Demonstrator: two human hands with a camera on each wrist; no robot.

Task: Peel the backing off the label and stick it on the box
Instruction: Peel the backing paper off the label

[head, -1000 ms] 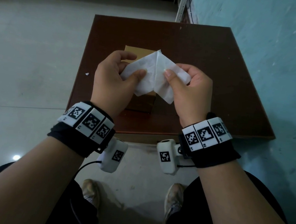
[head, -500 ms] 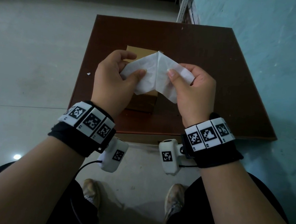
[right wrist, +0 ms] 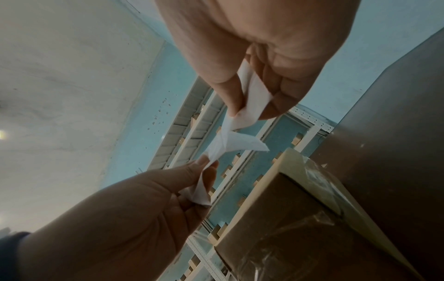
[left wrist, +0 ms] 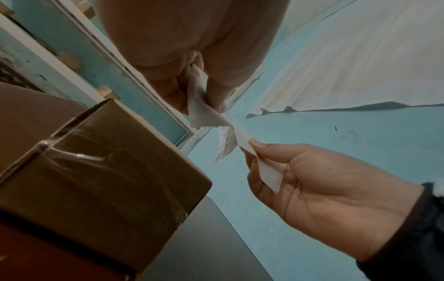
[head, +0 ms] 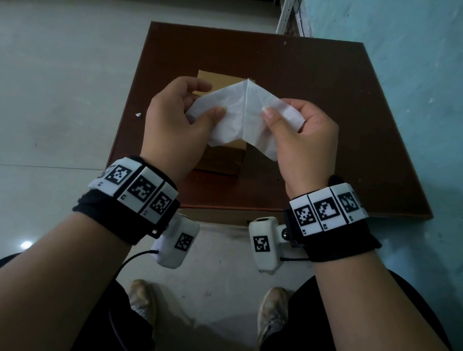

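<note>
A white label sheet (head: 242, 113) hangs in the air, parted into two leaves that meet in a ridge. My left hand (head: 214, 99) pinches the left leaf between thumb and fingers. The right leaf is pinched by my right hand (head: 283, 115). Which leaf is the backing I cannot tell. Black print shows on the sheet's underside (left wrist: 225, 142) in the left wrist view. The brown cardboard box (head: 220, 160), sealed with clear tape (left wrist: 79, 152), stands on the table right under my hands, partly hidden by them. In the right wrist view the box (right wrist: 288, 218) is below right of the sheet (right wrist: 230, 142).
The dark brown table (head: 332, 100) stands against a turquoise wall (head: 420, 81) on the right. Metal shelving (head: 288, 7) rises behind the table's far right corner. A small white scrap (head: 138, 114) lies on the pale floor to the left. My shoes (head: 143, 300) are below the table's near edge.
My hands have drawn a little further apart, the right one moving right. The two leaves of the sheet are spread wider. The box has not moved.
</note>
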